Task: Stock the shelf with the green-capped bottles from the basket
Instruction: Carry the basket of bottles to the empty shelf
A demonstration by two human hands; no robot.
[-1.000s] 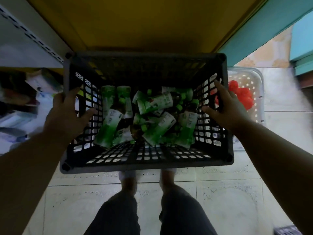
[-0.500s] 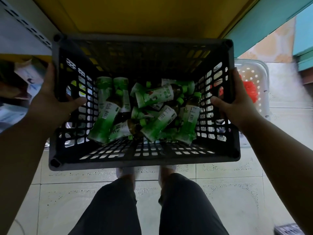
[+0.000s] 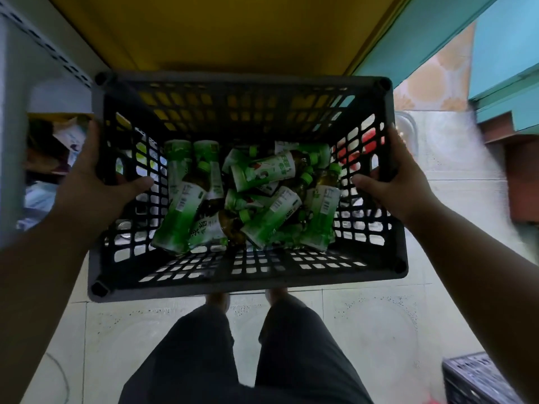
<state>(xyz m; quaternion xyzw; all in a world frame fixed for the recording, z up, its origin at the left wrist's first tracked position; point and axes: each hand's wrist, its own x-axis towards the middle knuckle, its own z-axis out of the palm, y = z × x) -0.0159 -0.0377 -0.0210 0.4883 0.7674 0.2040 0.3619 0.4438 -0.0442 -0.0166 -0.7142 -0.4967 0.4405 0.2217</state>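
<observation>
- Dark grey slotted plastic basket (image 3: 248,282): you carry it clear of the floor, its far rim just short of the yellow shelf board (image 3: 227,33). Rigid lattice walls and a thick rim; likely heavy with its load, so keep a hold on both short sides.
- Left hand (image 3: 90,188): it grips the basket's left rim, thumb hooked over onto the inner wall, the other fingers wrapped round the outside.
- Right hand (image 3: 399,185): it grips the right rim the same way, thumb inside, fingers outside.
- Green-capped bottles with green-and-white labels (image 3: 248,196): a loose heap on the basket floor, crowded toward its middle and far side, lying crossed over one another, none upright. Judged to be filled clear plastic with dark tea: fairly stiff, moderately heavy each, smooth shrink labels possibly slick. Take one round the body below the shoulder, topmost first; the pile will probably shift as you draw.
- Pale speckled floor tiles (image 3: 364,330): hard surface beneath the basket and your feet; a dropped bottle would likely roll.
- Grey perforated shelf upright (image 3: 43,45): at left, with assorted packets below it.
- Teal painted wall (image 3: 437,33): at right.
- Second dark crate (image 3: 481,377): on the floor at the near right corner of view.
</observation>
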